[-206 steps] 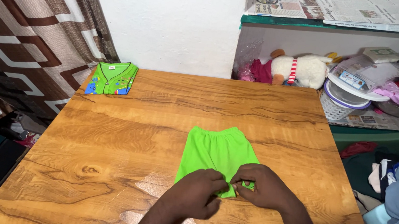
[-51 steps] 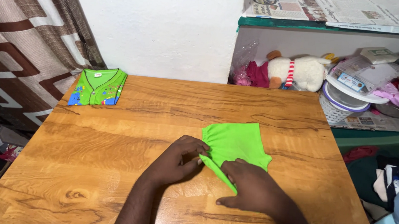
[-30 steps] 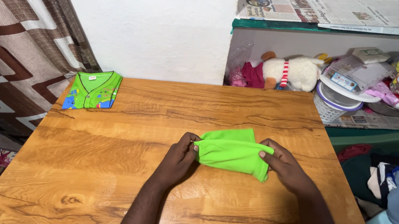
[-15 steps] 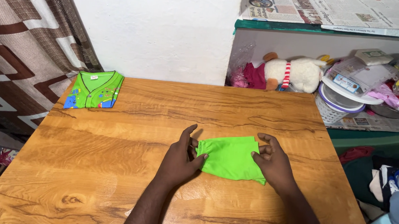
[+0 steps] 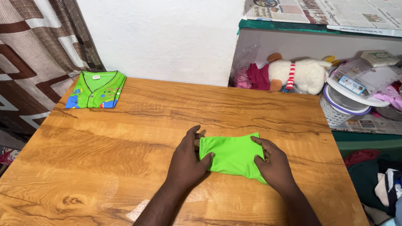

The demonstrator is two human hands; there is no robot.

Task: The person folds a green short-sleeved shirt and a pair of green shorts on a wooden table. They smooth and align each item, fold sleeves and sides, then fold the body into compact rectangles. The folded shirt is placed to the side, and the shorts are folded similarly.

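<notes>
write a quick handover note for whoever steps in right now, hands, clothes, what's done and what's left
Left hand: flat on the left edge of the folded bright green garment.
Right hand: flat on its right edge.
Garment lies folded into a compact rectangle near the front middle of the wooden table.
Done: a folded green shirt with a cartoon print sits at the far left corner.
Left: judging by the layout, probably smooth this piece and set it beside the shirt.

hands [image 5: 232, 163]: two, bare | forearms: bare, no sleeves | rings, watch: none seen
</notes>
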